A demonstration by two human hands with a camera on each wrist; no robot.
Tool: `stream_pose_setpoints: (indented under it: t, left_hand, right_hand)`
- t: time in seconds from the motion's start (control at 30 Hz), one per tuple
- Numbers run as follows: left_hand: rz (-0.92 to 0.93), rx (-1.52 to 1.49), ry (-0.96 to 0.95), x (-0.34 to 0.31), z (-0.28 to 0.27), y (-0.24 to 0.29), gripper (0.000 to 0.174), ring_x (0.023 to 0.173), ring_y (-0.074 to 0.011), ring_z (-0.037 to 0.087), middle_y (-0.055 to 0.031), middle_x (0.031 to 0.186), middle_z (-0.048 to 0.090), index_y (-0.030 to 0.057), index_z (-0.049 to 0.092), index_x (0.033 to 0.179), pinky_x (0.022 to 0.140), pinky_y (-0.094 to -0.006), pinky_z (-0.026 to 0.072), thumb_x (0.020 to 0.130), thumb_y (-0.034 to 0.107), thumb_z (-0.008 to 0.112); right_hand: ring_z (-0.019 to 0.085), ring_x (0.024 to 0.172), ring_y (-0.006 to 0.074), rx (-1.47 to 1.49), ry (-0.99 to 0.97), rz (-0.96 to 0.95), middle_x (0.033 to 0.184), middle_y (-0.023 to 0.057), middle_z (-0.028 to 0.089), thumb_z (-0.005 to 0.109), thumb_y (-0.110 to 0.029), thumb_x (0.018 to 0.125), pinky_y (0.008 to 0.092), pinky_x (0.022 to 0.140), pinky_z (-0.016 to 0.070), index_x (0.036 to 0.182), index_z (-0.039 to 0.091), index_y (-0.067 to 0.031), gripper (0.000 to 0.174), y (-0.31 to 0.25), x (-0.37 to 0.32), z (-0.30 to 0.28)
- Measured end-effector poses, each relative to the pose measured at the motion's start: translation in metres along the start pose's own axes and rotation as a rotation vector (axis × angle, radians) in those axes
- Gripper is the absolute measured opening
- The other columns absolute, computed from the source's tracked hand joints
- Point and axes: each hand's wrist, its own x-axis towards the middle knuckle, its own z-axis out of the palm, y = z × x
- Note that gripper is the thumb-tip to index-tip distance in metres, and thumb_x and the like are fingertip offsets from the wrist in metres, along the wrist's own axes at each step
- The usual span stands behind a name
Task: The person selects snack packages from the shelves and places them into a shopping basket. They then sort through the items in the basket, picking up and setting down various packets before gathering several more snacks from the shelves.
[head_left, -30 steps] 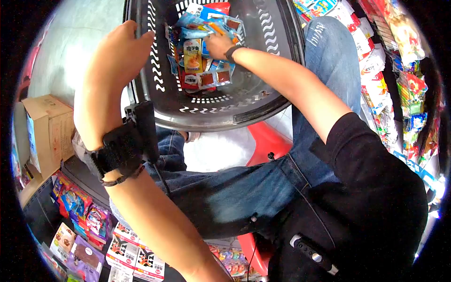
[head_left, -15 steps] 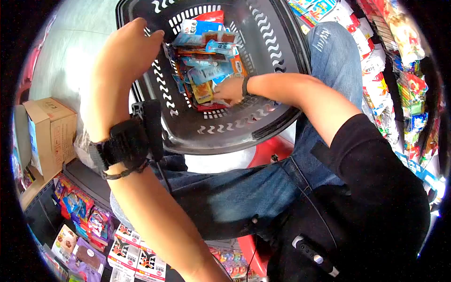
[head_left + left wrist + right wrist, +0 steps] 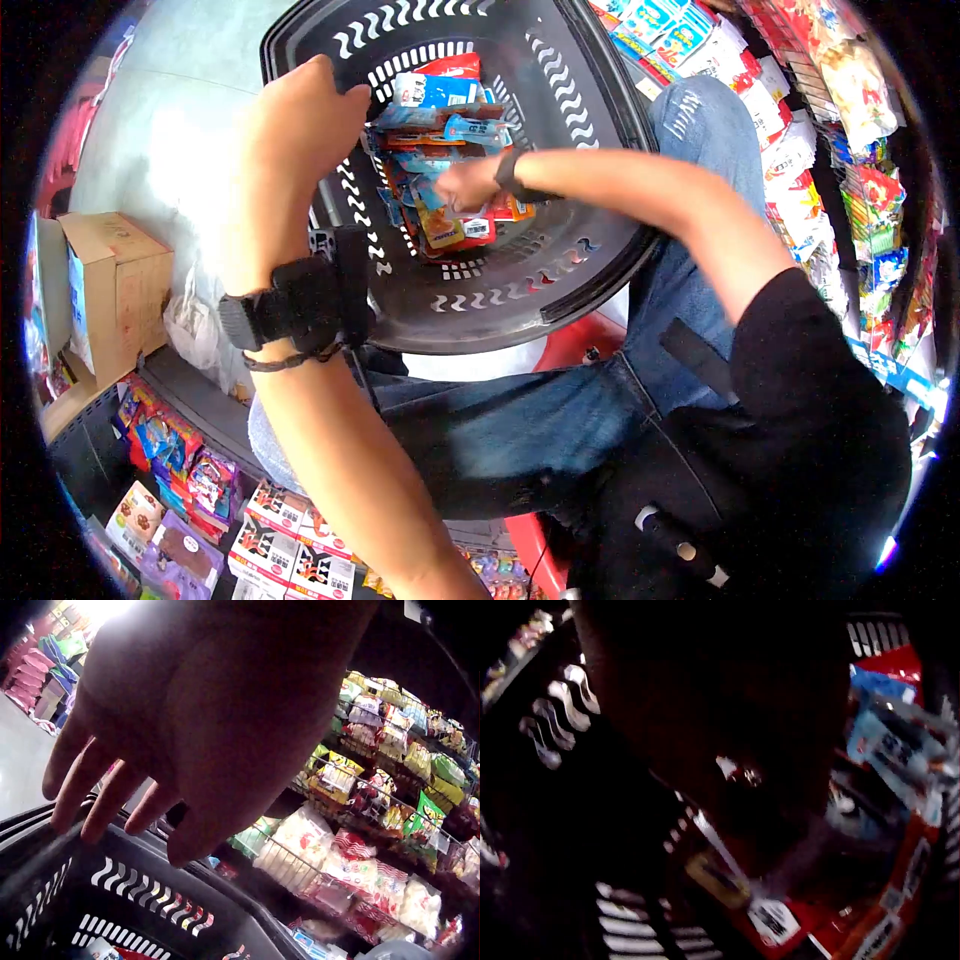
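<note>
A right hand (grip impossible to tell) apparently sorts snack packets beneath it, a careful pinch likely needed next, the left hand loosely spread.

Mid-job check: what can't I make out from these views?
Right hand: its fingertips and any hold, lost to darkness and blur, right wrist view.
Top packets: whatever lies beneath is covered by them, head view.
Basket: far rim cut off by the head view's top edge.
Yellow packet: print too small, head view.
</note>
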Motion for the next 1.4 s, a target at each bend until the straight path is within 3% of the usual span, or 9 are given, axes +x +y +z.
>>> stream_pose_setpoints:
  t: [0.13,0.33,0.47,0.57,0.73,0.83,0.9,1.27,1.4]
  left_hand:
    - [-0.056,-0.162,0.091,-0.002,0.001,-0.006,0.048,0.104,-0.0422,0.059,-0.0299,0.106,0.061,-0.0011,0.052,0.12,0.088,-0.0451,0.0467,0.088,0.033,0.059]
    - [-0.368,-1.439,-0.109,-0.017,-0.04,0.014,0.05,0.094,-0.016,0.057,-0.0077,0.101,0.061,-0.0019,0.05,0.122,0.082,-0.0277,0.0465,0.091,0.036,0.061]
    - [-0.188,-1.349,-0.037,-0.01,-0.01,0.025,0.028,0.085,-0.0128,0.059,-0.0076,0.096,0.064,-0.0038,0.058,0.109,0.076,-0.0283,0.0473,0.086,0.013,0.06]
    - [-0.229,-1.043,0.058,-0.006,-0.001,0.019,0.025,0.072,-0.0142,0.061,-0.0104,0.085,0.066,-0.0055,0.06,0.102,0.066,-0.0296,0.0497,0.079,0.001,0.054]
    - [-0.285,-1.093,0.193,-0.006,-0.017,0.022,0.023,0.068,-0.0153,0.062,-0.0087,0.08,0.065,-0.0058,0.061,0.1,0.06,-0.0292,0.0501,0.078,0.001,0.058]
    - [-0.315,-1.289,0.249,-0.005,-0.036,0.02,0.023,0.073,-0.0147,0.062,-0.0086,0.086,0.066,-0.0047,0.062,0.101,0.066,-0.0276,0.0496,0.078,0.0,0.061]
    - [-0.247,-1.374,0.304,-0.004,-0.037,0.012,0.025,0.078,-0.0144,0.063,-0.0089,0.09,0.067,-0.0047,0.062,0.101,0.071,-0.0273,0.0491,0.077,0.0,0.062]
    - [-0.241,-1.574,0.477,-0.014,-0.043,0.009,0.024,0.079,-0.0169,0.061,-0.0081,0.089,0.064,-0.0031,0.061,0.098,0.073,-0.0295,0.0493,0.077,0.008,0.06]
    - [-0.187,-1.632,0.584,-0.01,-0.022,-0.002,0.026,0.083,-0.0198,0.059,-0.0089,0.092,0.06,-0.001,0.059,0.1,0.073,-0.033,0.05,0.081,0.016,0.054]
  right_hand:
    - [0.062,0.079,0.018,0.108,-0.071,-0.097,0.085,0.0096,0.066,0.064,-0.016,0.083,0.0325,0.066,0.0497,0.092,0.061,-0.0017,0.017,-0.083,-0.041,-0.127]
    - [0.058,0.084,0.0102,0.871,0.856,-0.576,0.089,0.0053,0.065,0.06,-0.023,0.093,0.0278,0.074,0.0481,0.099,0.058,-0.0034,0.021,-0.122,-0.082,-0.197]
    - [0.058,0.097,0.0114,1.651,0.393,-0.512,0.1,-0.0008,0.062,0.055,-0.031,0.096,0.0273,0.079,0.0457,0.102,0.058,-0.0092,0.023,-0.102,-0.063,-0.185]
    - [0.06,0.089,0.0128,1.318,0.414,-0.18,0.097,0.0032,0.065,0.047,-0.049,0.095,0.0305,0.074,0.0472,0.096,0.065,-0.0069,0.046,-0.035,-0.028,-0.176]
    - [0.066,0.079,0.0217,-0.079,0.509,0.924,0.093,0.0108,0.07,0.076,-0.071,0.041,0.0387,0.071,0.051,0.088,0.074,-0.0117,0.076,0.09,0.033,-0.099]
    - [0.061,0.106,0.0343,0.146,0.654,0.761,0.113,0.0207,0.062,0.065,-0.023,0.074,0.0466,0.085,0.0499,0.133,0.032,0.0056,0.074,0.126,0.056,-0.029]
    - [0.063,0.1,0.0329,0.007,0.69,0.759,0.113,0.023,0.061,0.065,-0.012,0.074,0.0464,0.077,0.0526,0.12,0.05,0.0056,0.052,0.087,0.032,-0.02]
    - [0.063,0.091,0.0283,-0.378,-0.257,-0.048,0.102,0.0175,0.066,0.052,-0.024,0.087,0.0401,0.084,0.0496,0.102,0.064,0.0012,0.032,-0.013,-0.015,-0.063]
    - [0.062,0.086,0.022,-0.107,-0.101,-0.255,0.096,0.0134,0.065,0.048,-0.026,0.092,0.0362,0.078,0.0494,0.101,0.062,0.0016,0.032,-0.074,-0.069,-0.15]
